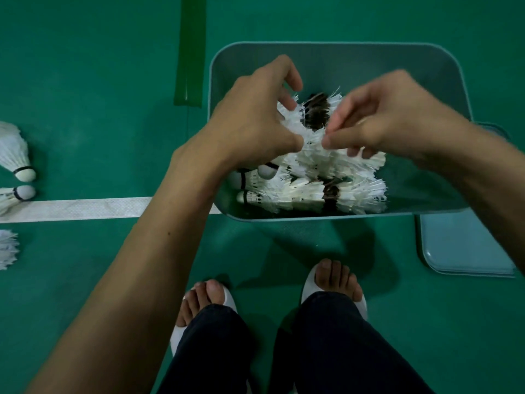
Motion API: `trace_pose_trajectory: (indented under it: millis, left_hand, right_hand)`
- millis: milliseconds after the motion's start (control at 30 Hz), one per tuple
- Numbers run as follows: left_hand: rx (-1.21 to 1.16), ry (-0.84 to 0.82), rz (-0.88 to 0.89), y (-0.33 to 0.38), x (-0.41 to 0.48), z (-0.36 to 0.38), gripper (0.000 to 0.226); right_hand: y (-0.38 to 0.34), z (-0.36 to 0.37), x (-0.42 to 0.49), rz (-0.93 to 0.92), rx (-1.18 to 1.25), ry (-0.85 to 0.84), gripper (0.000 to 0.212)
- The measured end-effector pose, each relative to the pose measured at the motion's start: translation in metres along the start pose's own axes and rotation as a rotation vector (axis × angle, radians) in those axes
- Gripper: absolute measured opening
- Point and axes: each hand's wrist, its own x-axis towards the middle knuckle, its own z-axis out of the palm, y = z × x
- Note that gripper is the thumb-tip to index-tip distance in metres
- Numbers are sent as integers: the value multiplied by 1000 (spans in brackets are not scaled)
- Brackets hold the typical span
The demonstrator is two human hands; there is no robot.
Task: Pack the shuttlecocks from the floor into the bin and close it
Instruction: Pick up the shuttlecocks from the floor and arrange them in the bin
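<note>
Shuttlecocks (306,191) lie heaped in the open teal bin (426,81), mostly on their sides towards its near wall, and at least three loose shuttlecocks (14,149) lie on the green floor (85,81) well off to the left, by the white court line (85,209). Above the heap the left hand (255,120) and right hand (392,120) meet, each with thumb and curled fingers pinching the white feathers of a clump of shuttlecocks (309,137) held over the bin. The likely trouble is the feathers: pinched or pulled apart too hard, they could bend or snap, and a frayed skirt may snag its neighbours and drag one out over the rim. A loose, high pile could also keep the lid (466,245) from seating; it lies flat on the floor just right of the bin, partly hidden by the right forearm. The person's feet in white slippers (335,280) stand close before the bin, leaving little room there
</note>
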Motion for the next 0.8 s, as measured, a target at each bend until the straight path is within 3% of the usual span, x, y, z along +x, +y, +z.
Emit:
trace_pose_trajectory:
  millis: [67, 133, 300, 433, 533, 600, 733, 800]
  left_hand:
    - [-51, -70, 21, 5, -1, -1, 66]
    - [-107, -110, 59, 9, -3, -2, 72]
    - [-220, -186, 61, 0, -7, 0, 79]
    - [-283, -217, 65, -1, -12, 0, 77]
    - [-268, -256, 44, 2, -14, 1, 75]
    - [-210, -238, 12, 4, -14, 1, 66]
    - [125, -119, -77, 9, -10, 3, 26]
    - [254, -96, -218, 9, -9, 5, 27]
  right_hand:
    - [1, 0, -5, -264, 3, 17, 25]
    - [4, 5, -8, -405, 7, -60, 29]
    - [8, 12, -8, -450, -134, -96, 16]
    - [5, 5, -17, -409, -68, -134, 10]
    - [8, 2, -26, -335, -42, -109, 5]
    - [18, 1, -24, -172, -83, 6, 11]
    - [29, 11, -18, 216, -35, 29, 16]
    - [27, 22, -14, 292, 78, 40, 17]
